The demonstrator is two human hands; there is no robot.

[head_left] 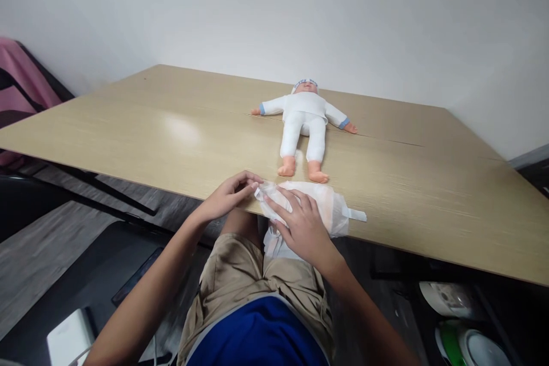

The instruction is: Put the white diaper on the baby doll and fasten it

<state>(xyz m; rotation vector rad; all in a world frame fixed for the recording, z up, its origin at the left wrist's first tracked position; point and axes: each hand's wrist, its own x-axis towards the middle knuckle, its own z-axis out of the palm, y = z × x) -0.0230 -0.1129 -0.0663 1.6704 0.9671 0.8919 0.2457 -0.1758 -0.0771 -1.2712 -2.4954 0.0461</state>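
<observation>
A baby doll (305, 126) in a white suit lies on its back on the light wooden table (150, 131), feet toward me. In front of its feet, at the table's near edge, lies a white diaper (332, 209), partly hanging over the edge. My left hand (229, 194) pinches the diaper's left corner tab with curled fingers. My right hand (300, 223) lies flat on the diaper with fingers spread, pressing it down. A tape tab (357, 215) sticks out on the diaper's right side.
A pink cloth (19, 83) hangs at the far left. Under the table at the right sit white and green objects (463, 326). A white box (68, 337) lies on the dark floor at the lower left. A plain white wall stands behind.
</observation>
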